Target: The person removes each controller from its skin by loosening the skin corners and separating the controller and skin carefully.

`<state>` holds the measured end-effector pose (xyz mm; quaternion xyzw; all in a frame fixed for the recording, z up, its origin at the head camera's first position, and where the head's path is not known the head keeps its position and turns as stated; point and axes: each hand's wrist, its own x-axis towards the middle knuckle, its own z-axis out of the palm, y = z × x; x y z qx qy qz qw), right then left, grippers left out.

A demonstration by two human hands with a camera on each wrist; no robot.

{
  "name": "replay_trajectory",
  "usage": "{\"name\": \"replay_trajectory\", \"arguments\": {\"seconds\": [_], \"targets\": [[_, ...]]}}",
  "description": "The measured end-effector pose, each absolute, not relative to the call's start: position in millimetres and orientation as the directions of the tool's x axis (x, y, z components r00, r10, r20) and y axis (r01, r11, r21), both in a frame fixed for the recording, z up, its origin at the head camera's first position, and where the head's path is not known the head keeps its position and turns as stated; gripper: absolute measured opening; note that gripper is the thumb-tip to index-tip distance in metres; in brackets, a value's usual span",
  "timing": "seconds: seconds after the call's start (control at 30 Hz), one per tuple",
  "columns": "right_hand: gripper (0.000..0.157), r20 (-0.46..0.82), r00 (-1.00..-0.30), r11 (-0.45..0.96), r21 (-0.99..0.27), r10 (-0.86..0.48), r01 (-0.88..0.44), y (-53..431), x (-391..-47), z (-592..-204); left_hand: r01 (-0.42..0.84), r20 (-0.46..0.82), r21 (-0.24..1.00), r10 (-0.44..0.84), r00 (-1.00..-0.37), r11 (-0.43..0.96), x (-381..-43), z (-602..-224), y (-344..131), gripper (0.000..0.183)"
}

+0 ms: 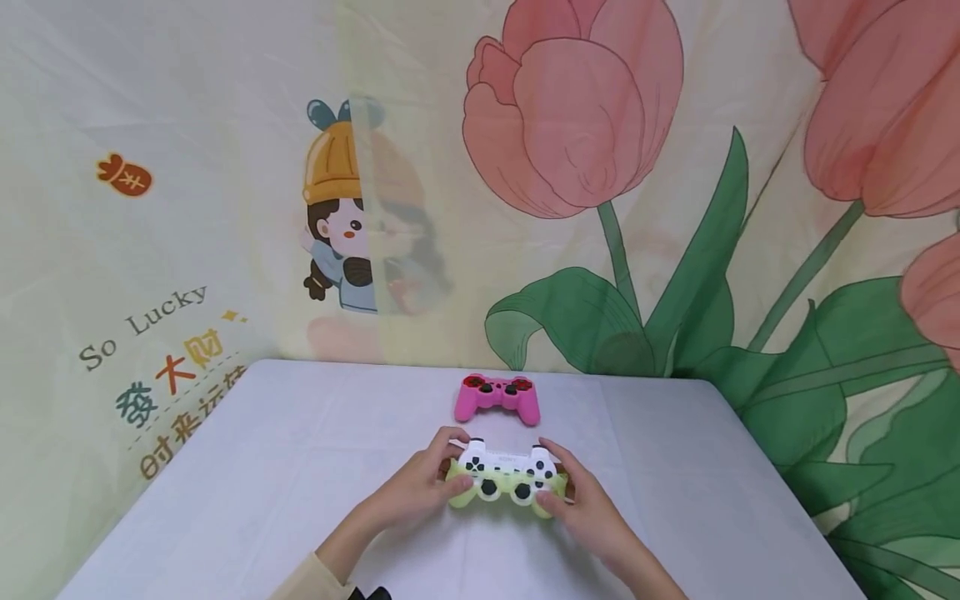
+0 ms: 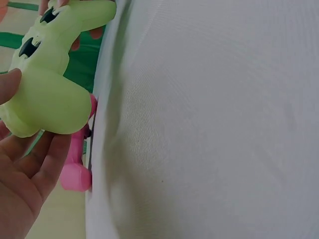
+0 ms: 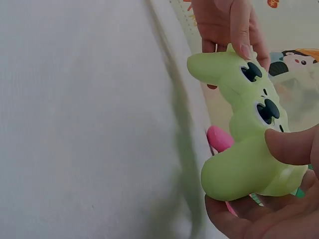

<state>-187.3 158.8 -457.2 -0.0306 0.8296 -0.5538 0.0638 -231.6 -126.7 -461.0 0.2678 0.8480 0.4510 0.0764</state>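
A white game controller (image 1: 504,463) is held above the table between both hands, with a pale green silicone cover (image 2: 55,102) over its grips and lower half. My left hand (image 1: 426,483) grips the left end, thumb on the front and fingers curled behind. On the right end, my right hand (image 1: 587,498) holds on the same way, its thumb (image 3: 291,145) pressed beside a black thumbstick (image 3: 269,110). White casing with the buttons shows above the cover's upper edge in the head view. Behind it on the table lies a pink controller (image 1: 497,398).
The table has a white cloth (image 1: 315,433) over it. At its back hangs a curtain (image 1: 420,333) printed with tulips, a cartoon child and lettering. A small black object (image 1: 371,593) shows at the bottom edge by the left sleeve (image 1: 315,579).
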Motion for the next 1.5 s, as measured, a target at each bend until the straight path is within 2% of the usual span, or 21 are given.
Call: {"name": "replay_trajectory", "arguments": {"seconds": [0.33, 0.63, 0.83, 0.97, 1.23, 1.4, 1.5], "targets": [[0.077, -0.145, -0.987, 0.313, -0.942, -0.063, 0.118, 149, -172, -454, 0.308, 0.121, 0.9, 0.503, -0.856, 0.308, -212, -461, -131, 0.056], [0.072, -0.079, -0.993, 0.199, -0.978, -0.083, 0.061, 136, -165, -461, 0.131, 0.051, 0.975, 0.388, -0.92, 0.181, -195, -469, -131, 0.057], [0.071, -0.061, -0.993, 0.16, -0.986, -0.1, 0.045, 136, -163, -468, 0.109, 0.053, 0.983, 0.334, -0.941, 0.151, -190, -477, -129, 0.055], [0.071, -0.057, -0.991, 0.177, -0.984, -0.121, 0.035, 135, -164, -471, 0.098, 0.055, 0.988, 0.318, -0.947, 0.122, -187, -479, -129, 0.056], [0.067, -0.024, -0.992, 0.205, -0.979, -0.125, -0.002, 132, -162, -471, 0.093, 0.04, 0.985, 0.329, -0.943, 0.147, -183, -483, -131, 0.071], [0.062, 0.032, -0.996, 0.331, -0.942, -0.085, -0.058, 132, -163, -473, 0.128, 0.063, 0.977, 0.338, -0.939, 0.172, -184, -485, -131, 0.071], [0.054, 0.114, -0.993, 0.414, -0.902, -0.04, -0.12, 131, -164, -474, 0.132, 0.065, 0.974, 0.335, -0.94, 0.183, -184, -484, -131, 0.07]]}}
